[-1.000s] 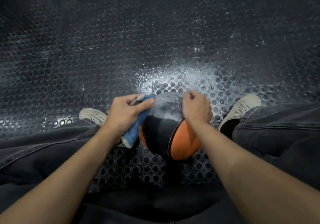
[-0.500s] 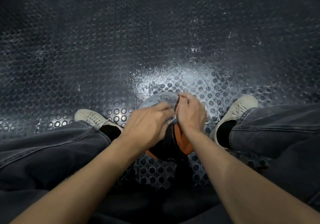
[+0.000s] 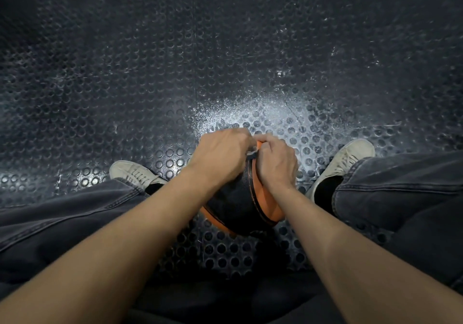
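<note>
1. Studded black floor (image 3: 125, 85) fills the frame; our ball (image 3: 238, 198) sits lower centre, between our shoes (image 3: 132, 171).
2. Our left hand (image 3: 220, 156) curls over its top, pinching a cloth scrap (image 3: 252, 152); our right hand (image 3: 276, 163) grips it alongside.
3. Bare ball surface lies below both hands, nearer us.

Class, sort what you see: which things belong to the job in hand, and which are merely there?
In the job: black-and-orange ball; left hand on top of it; right hand gripping it.
Merely there: left shoe; right shoe; studded floor; whitish patch on it.
</note>
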